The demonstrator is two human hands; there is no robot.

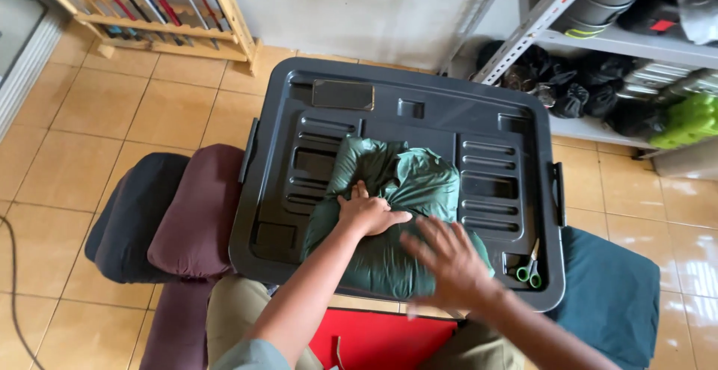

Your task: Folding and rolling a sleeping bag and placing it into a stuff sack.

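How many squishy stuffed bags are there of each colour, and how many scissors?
Dark green stuffed fabric bag under both hands: 1
Maroon stuffed fabric bags: 2
Black stuffed fabric bag: 1
Teal stuffed fabric bag: 1
Green-handled scissors: 1
Total: 6

Far edge: lid (pixel 419 86) bare past the phone (pixel 342 95).
Middle: green bundle (pixel 389 213) blocks.
Near right corner: scissors (pixel 530 267).

Dark bin lid (pixel 419 127) — green bundle (pixel 396 213), scissors (pixel 529 269) on it.

Gear storeroom, tiled floor (pixel 112 108), metal shelving (pixel 598 41) of bagged equipment, wooden rack (pixel 149 11) of poles
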